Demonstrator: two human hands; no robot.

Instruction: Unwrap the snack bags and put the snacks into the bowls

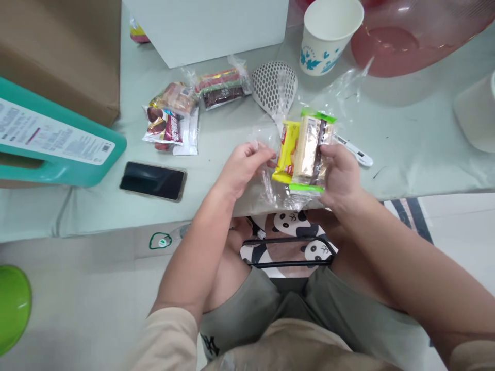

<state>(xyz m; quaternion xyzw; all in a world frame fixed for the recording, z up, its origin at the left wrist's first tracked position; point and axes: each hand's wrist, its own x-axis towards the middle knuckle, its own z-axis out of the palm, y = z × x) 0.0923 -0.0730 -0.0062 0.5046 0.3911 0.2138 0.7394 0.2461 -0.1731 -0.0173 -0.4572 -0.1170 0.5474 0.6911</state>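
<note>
My right hand (pixel 343 172) grips a wafer snack pack (pixel 308 149) with green ends and a dark stripe, its thumb on the front. A yellow snack packet (pixel 286 150) lies against the pack's left side. Crumpled clear plastic (pixel 268 186) surrounds both packets, and its edge is pinched between the fingers of my left hand (pixel 247 164). Just beyond the packets rests a slotted skimmer (pixel 275 86), its handle partly hidden by plastic. Behind my right hand a white cutter-like tool (pixel 358 153) shows in part.
On the left lie a phone (pixel 153 180), several wrapped snacks (pixel 170 116), a teal jug (pixel 93 167) and a cardboard box (pixel 88 62). A white box (pixel 216 26), a paper cup (pixel 325 46) and a red translucent basin (pixel 410 46) stand at the back. Another white cup (pixel 477 116) is right.
</note>
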